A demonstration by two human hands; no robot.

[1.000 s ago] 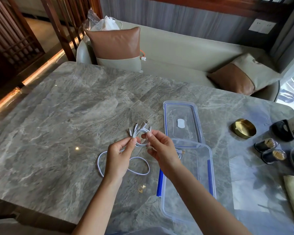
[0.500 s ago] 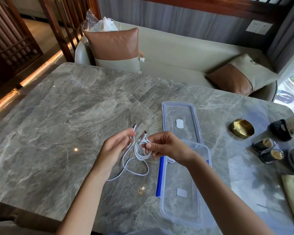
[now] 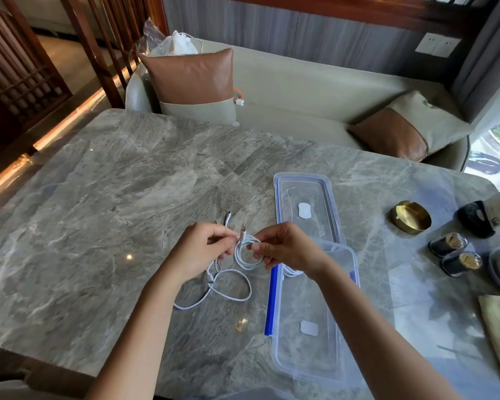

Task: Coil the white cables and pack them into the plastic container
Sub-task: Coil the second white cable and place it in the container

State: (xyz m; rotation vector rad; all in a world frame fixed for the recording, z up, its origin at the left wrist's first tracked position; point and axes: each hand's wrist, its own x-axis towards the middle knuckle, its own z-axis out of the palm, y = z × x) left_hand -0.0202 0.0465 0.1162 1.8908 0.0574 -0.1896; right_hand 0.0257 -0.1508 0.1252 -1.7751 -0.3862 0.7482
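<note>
With bare marble tabletop (image 3: 98, 226) stretching wide to the left, a left hand (image 3: 202, 249) holds a pinching grip near the plug end of a white cable (image 3: 247, 252) while the right hand (image 3: 286, 249) grips its small coil, loose tail trailing on the stone, just left of the open plastic container (image 3: 274, 356) by the near edge.

The left and far tabletop (image 3: 104, 197) lies open. On the right, the container (image 3: 315, 356), its lid (image 3: 280, 197), a brass dish (image 3: 410, 216) and two small jars (image 3: 448, 243) crowd the way.

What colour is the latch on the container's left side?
Blue; the latch shows best in the head view.
</note>
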